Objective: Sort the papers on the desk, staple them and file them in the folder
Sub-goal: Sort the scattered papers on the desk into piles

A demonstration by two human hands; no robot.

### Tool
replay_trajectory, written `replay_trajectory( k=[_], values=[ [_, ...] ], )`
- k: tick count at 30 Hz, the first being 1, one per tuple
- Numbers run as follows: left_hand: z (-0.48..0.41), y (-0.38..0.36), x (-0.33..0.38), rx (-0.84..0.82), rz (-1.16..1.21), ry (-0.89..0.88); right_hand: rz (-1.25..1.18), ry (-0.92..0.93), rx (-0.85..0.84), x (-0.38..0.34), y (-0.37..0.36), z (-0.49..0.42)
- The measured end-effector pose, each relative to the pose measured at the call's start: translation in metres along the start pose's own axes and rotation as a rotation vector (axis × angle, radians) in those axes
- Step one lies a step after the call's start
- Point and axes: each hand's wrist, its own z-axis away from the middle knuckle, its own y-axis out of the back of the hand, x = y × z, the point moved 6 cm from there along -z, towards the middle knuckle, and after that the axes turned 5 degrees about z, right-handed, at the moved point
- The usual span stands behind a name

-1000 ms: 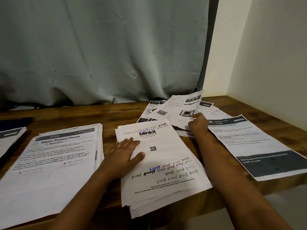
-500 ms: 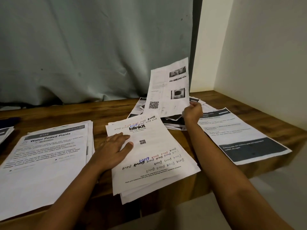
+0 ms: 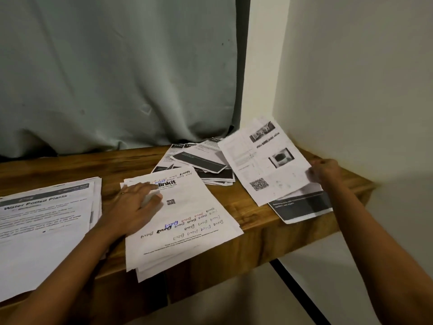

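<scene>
Pinching its right edge, the right hand (image 3: pixel 325 171) holds a printed sheet (image 3: pixel 257 160) with photos and a QR code at right of frame, low over a dark-banded page (image 3: pixel 302 208). Half a second ago this sheet stood upright above the unsorted pile (image 3: pixel 199 158) at centre; it has since swung right, so it probably joins that right-hand group. At centre, the left hand (image 3: pixel 136 207) rests flat, fingers extended, on the blinkit stack (image 3: pixel 187 226). A "Water Potted Plants" stack (image 3: pixel 46 221) lies at lower left on the wooden desk (image 3: pixel 236 198). Sorting seems unfinished; no stapler or folder is visible.
</scene>
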Motion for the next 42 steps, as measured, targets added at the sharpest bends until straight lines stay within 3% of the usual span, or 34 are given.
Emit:
replay_trajectory(
  k=[13,17,19,21,24,29,36,42],
  values=[
    [-0.017,-0.036,0.056,-0.097,0.000,-0.128,0.545,0.084,0.164,0.046,0.040,0.008],
    [-0.019,-0.042,0.058,-0.107,0.027,-0.125,0.781,0.286,0.267,0.020,0.027,0.020],
    [-0.020,-0.043,0.060,-0.109,0.022,-0.123,0.721,0.454,0.139,0.002,0.002,0.027],
    [-0.025,-0.042,0.060,-0.114,0.012,-0.113,0.583,0.540,-0.093,-0.010,-0.027,0.041],
    [-0.034,-0.041,0.053,-0.095,-0.006,-0.063,0.547,0.560,-0.324,-0.018,-0.057,0.061],
    [-0.050,-0.036,0.032,-0.101,0.031,0.027,0.637,0.554,-0.521,-0.023,-0.083,0.075],
    [-0.056,-0.043,0.017,-0.029,0.029,0.031,0.734,0.499,-0.481,-0.030,-0.092,0.082],
    [-0.060,-0.063,0.005,-0.081,-0.042,0.024,0.290,0.493,-0.349,-0.090,-0.138,0.096]
  ],
)
